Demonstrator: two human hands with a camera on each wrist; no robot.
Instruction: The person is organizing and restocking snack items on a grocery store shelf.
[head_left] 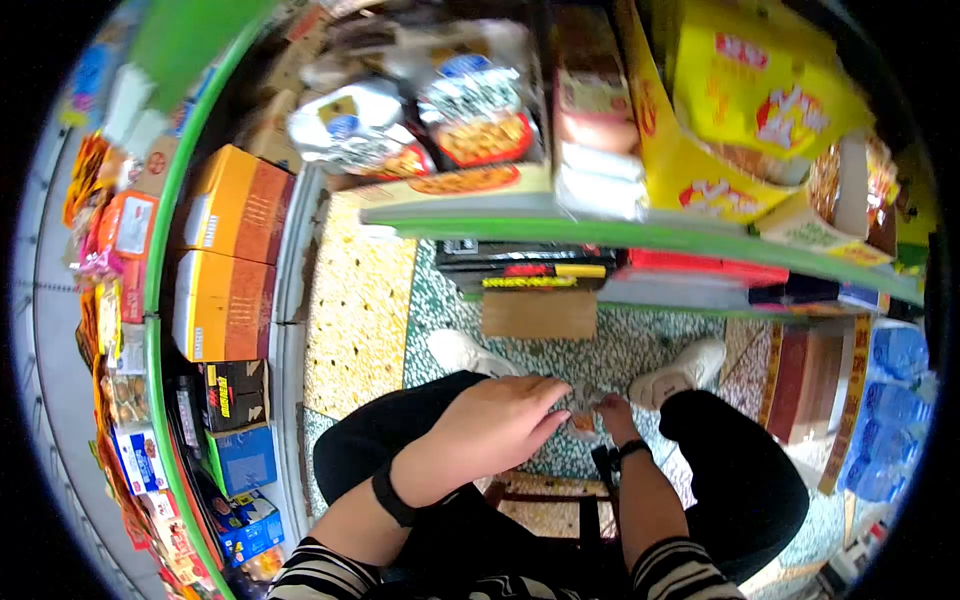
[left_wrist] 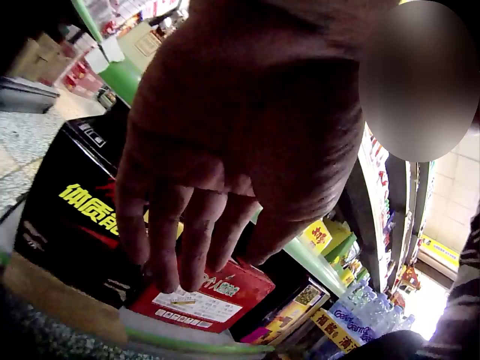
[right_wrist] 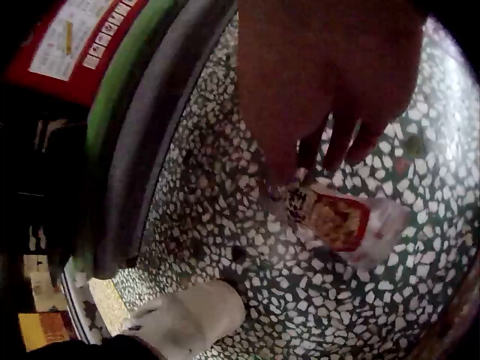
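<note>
Between the knees, my right hand (head_left: pixel 618 418) pinches one end of a small snack packet (head_left: pixel 583 424), low over the speckled floor. The right wrist view shows this packet (right_wrist: pixel 337 221) as pale and shiny plastic with a red-edged picture, its far end hanging out from the fingertips of the right hand (right_wrist: pixel 330 82). My left hand (head_left: pixel 495 425) is just to the left of the packet, its fingers loosely extended. Seen from below in the left wrist view, the left hand (left_wrist: pixel 240 142) holds nothing, its fingers relaxed in front of the boxes on the low shelf.
Ahead stands a green-edged shelf (head_left: pixel 640 235) with snack bags (head_left: pixel 475 110) and a yellow display box (head_left: pixel 700 180). Orange boxes (head_left: pixel 225 300) are stacked at the left. Bottled water (head_left: pixel 885 410) and a brown carton (head_left: pixel 805 385) stand at the right. White shoes (head_left: pixel 685 372) rest on the floor.
</note>
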